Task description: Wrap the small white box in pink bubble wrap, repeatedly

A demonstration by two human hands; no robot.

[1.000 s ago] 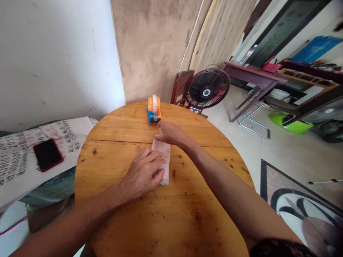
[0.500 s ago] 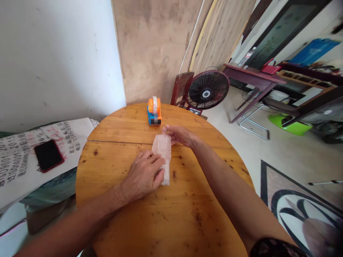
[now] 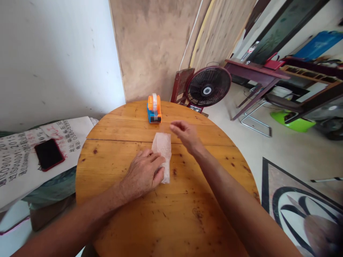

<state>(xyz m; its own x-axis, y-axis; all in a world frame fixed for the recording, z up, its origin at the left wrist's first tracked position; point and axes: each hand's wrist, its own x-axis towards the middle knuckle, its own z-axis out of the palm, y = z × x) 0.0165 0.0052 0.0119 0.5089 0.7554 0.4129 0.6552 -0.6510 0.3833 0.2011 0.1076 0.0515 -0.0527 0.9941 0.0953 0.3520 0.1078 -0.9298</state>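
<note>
A flat, folded packet of pale pink, translucent wrap [image 3: 162, 142], apparently bubble wrap, lies lengthwise on the round wooden table [image 3: 120, 214]. My left hand [image 3: 146, 167] rests over its left side, fingers curled across the top and thumb at the near edge, holding it down. Just beyond the packet's far right corner, my right hand [image 3: 186, 134] is raised with fingertips pinched together. A faint blur shows by those fingertips; what they hold I cannot make out. Farther back stands an orange and blue tape dispenser [image 3: 154, 109] with a roll of clear tape.
To the left, a black phone with a red edge [image 3: 49, 154] lies on a printed white sack [image 3: 16, 150]. Behind the table on the right are a dark red fan [image 3: 207, 89] and a brown desk [image 3: 257, 69]. A wood panel [image 3: 152, 46] stands behind the table.
My right hand has moved slightly right, away from the packet's far edge, and its fingers have drawn together. My left hand stays on the packet. The view has shifted a little.
</note>
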